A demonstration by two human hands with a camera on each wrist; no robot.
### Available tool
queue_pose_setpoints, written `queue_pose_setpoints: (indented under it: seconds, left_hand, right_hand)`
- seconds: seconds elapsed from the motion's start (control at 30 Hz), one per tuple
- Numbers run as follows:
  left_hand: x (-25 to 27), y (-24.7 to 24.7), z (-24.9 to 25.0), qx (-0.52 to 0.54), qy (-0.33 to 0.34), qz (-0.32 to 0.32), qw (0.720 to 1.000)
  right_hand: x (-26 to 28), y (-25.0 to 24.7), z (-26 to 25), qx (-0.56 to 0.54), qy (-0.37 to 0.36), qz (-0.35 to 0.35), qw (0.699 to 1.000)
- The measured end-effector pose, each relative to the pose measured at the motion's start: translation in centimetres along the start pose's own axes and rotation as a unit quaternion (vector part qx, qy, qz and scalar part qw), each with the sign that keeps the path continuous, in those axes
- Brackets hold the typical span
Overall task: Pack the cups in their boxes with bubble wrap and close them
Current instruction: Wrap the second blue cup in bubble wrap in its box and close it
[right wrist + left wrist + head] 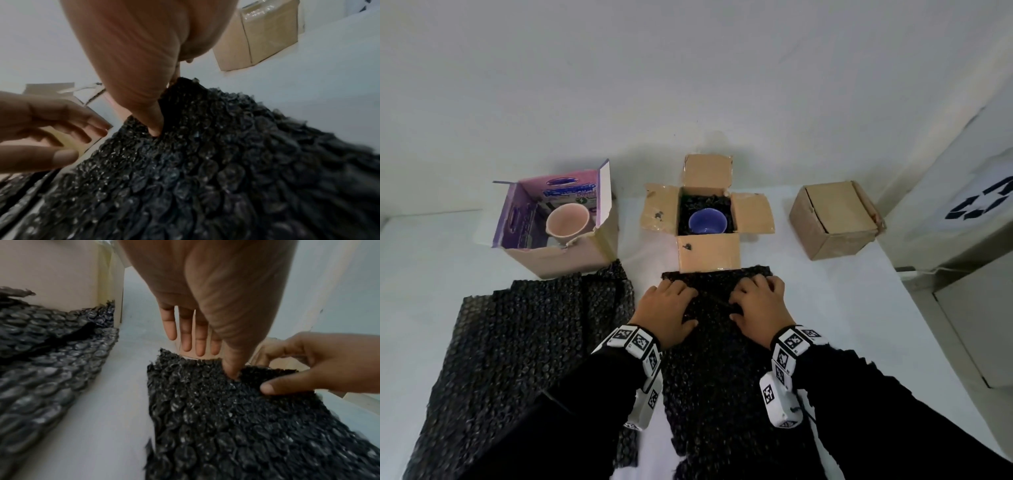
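Observation:
A blue cup (707, 221) sits in an open brown box (709, 254) lined with black wrap. A pink cup (567, 221) leans inside an open purple-lined box (571, 262) at the left. In front of the brown box lies a long strip of black bubble wrap (722, 370) (226, 426) (205, 162). My right hand (756, 301) (152, 110) pinches the strip's far edge, thumb on top and fingers behind it. My left hand (667, 305) (191, 331) is beside it, fingers straight over the edge and thumb pressing the wrap.
A closed brown box (835, 219) (261, 35) stands at the back right. A second, wider sheet of black bubble wrap (524, 342) (41, 369) lies left of the strip. A white cabinet with a recycling symbol (976, 202) borders the white table (842, 308) on the right.

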State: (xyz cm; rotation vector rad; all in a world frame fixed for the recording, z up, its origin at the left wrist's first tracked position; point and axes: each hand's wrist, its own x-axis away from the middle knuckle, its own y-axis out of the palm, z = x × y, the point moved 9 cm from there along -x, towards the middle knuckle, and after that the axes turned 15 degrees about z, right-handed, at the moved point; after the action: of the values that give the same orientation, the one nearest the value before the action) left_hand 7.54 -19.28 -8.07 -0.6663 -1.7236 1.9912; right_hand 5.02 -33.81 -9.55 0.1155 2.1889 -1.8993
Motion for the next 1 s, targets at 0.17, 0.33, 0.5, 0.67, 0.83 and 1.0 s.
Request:
queue_pose_setpoints:
  seconds: [0.17,0.33,0.5,0.67,0.83,1.0]
  left_hand:
    - [-0.8,-1.3,-0.5,0.093,-0.048,0.027,0.994]
    - [-2.5,-5.0,-0.8,0.237,-0.11,0.138,0.955]
    - [-3.4,-9.2,-2.0,0.283,-0.149,0.248,0.915]
    - [-4.1,-10.7,-4.3,0.253,-0.2,0.277,0.905]
    - [-4.3,-12.2,-5.1,0.192,-0.21,0.279,0.917]
    - [-4.4,-14.9,-1.8,0.105,-0.031,0.347,0.931]
  right_hand:
    - [-1.7,-3.3,-1.7,-0.273,0.014,0.045,0.961]
    - [-2.5,-4.8,1.0,-0.382,0.181,0.045,0.905]
    - [-2.2,-3.6,1.3,-0.434,0.242,-0.081,0.864]
    - [-4.5,-6.9,0.8,-0.528,0.276,-0.066,0.801]
    - [-6.0,-9.2,-0.2,-0.322,0.125,-0.167,0.924]
    - [-7.1,-9.2,0.0,-0.232,0.114,-0.193,0.947]
